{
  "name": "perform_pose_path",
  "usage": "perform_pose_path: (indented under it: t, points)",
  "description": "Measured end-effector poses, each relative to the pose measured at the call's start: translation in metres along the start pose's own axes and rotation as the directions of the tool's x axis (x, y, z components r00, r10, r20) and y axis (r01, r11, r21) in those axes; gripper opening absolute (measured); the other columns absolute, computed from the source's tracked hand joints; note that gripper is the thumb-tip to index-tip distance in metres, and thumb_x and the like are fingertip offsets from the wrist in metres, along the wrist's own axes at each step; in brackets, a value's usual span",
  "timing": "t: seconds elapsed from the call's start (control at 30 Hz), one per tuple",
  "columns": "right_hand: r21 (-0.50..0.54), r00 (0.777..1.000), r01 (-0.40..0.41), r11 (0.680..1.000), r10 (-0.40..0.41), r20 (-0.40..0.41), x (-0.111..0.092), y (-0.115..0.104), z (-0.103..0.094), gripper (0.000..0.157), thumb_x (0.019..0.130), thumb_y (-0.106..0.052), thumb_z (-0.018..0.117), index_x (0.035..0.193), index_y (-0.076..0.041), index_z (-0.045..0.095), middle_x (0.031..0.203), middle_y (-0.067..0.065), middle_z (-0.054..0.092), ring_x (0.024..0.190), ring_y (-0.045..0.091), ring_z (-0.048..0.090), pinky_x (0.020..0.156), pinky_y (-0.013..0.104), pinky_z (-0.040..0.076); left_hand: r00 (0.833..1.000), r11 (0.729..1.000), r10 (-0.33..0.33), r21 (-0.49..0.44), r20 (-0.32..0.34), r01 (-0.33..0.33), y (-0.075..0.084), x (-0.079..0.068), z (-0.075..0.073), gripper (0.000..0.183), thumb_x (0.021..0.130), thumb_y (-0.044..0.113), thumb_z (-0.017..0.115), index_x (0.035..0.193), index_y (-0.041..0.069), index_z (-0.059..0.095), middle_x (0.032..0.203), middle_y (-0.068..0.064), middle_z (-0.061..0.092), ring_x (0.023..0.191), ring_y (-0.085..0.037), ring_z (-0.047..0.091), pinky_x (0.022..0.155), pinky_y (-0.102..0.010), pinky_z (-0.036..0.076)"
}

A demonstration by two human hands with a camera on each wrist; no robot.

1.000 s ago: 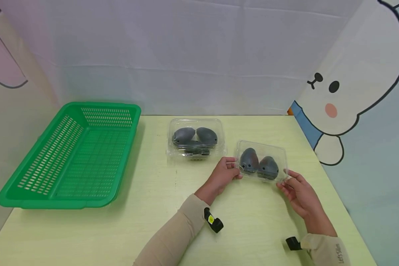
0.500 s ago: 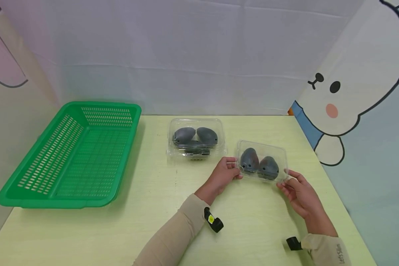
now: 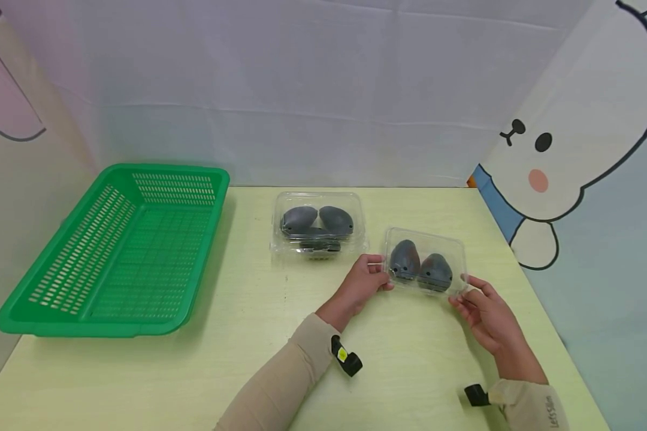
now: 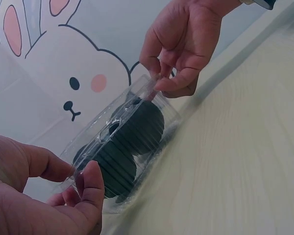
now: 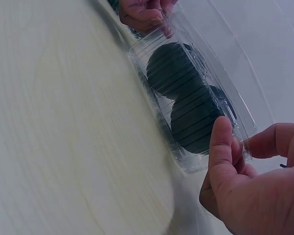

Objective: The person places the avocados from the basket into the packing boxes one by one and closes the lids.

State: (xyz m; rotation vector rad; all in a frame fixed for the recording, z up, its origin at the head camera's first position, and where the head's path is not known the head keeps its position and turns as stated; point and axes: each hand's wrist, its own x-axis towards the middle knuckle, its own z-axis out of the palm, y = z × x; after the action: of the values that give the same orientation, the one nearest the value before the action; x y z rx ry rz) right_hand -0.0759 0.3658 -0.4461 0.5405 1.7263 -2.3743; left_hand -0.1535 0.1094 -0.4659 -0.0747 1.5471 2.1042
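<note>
A clear plastic clamshell box sits on the right part of the table, its lid down over dark, egg-shaped fruits. My left hand pinches its left edge, and my right hand pinches the front right corner. In the left wrist view, the thumb and fingers of the left hand meet at the box's rim. From the right wrist view, the right hand has its thumb and fingers at the near end of the box. The fruits' undersides are partly hidden by the ribbed plastic.
A second clear clamshell box with similar dark fruits stands at the back middle of the pale wooden table. At the left stands a large green plastic basket with slotted walls. A white curtain hangs behind the table.
</note>
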Motion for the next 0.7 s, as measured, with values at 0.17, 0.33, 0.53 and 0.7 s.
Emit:
perform_pose_path:
  t: [0.17,0.33,0.53,0.7]
  points:
    - [-0.051,0.999,-0.026,0.998,0.024,-0.034,0.004,-0.003,0.001,0.028,0.11,-0.009,0.046,0.137,-0.011,0.041,0.109,-0.002,0.058,0.092,0.008,0.062,0.086,0.021,0.056,1.0,0.985,-0.002,0.172,0.014,0.0,0.004,0.0,-0.006,0.044,0.099,0.002,0.063,0.141,0.0,0.049,0.119,-0.013,0.057,0.096,-0.026,0.065,0.085,-0.036,0.059]
    - [-0.183,0.989,-0.108,0.977,0.087,-0.122,0.009,-0.011,0.0,0.043,0.109,-0.017,0.045,0.151,-0.011,0.036,0.107,-0.003,0.052,0.089,0.007,0.056,0.079,0.021,0.053,0.986,0.85,-0.097,0.526,0.139,0.01,0.022,-0.01,-0.023,0.048,0.104,0.025,0.063,0.144,0.003,0.048,0.114,-0.011,0.065,0.089,-0.025,0.066,0.078,-0.035,0.056]
    - [-0.539,0.966,-0.063,0.84,-0.084,-0.245,0.016,-0.029,0.002,0.06,0.108,-0.032,0.042,0.163,-0.009,0.028,0.131,0.003,0.044,0.099,0.017,0.05,0.075,0.026,0.048,0.953,0.565,-0.083,0.802,0.291,-0.195,0.061,-0.031,-0.042,0.039,0.105,0.033,0.059,0.135,0.008,0.062,0.12,-0.005,0.066,0.094,-0.016,0.065,0.08,-0.032,0.052]
    - [-0.754,0.95,0.093,0.651,-0.284,-0.127,0.023,-0.048,0.017,0.058,0.109,-0.036,0.044,0.161,-0.013,0.036,0.136,0.02,0.048,0.117,0.035,0.05,0.08,0.038,0.044,0.966,0.433,0.059,0.866,0.252,-0.253,0.1,-0.046,-0.056,0.03,0.107,0.03,0.058,0.129,0.013,0.067,0.118,-0.003,0.067,0.103,-0.018,0.064,0.088,-0.035,0.052]
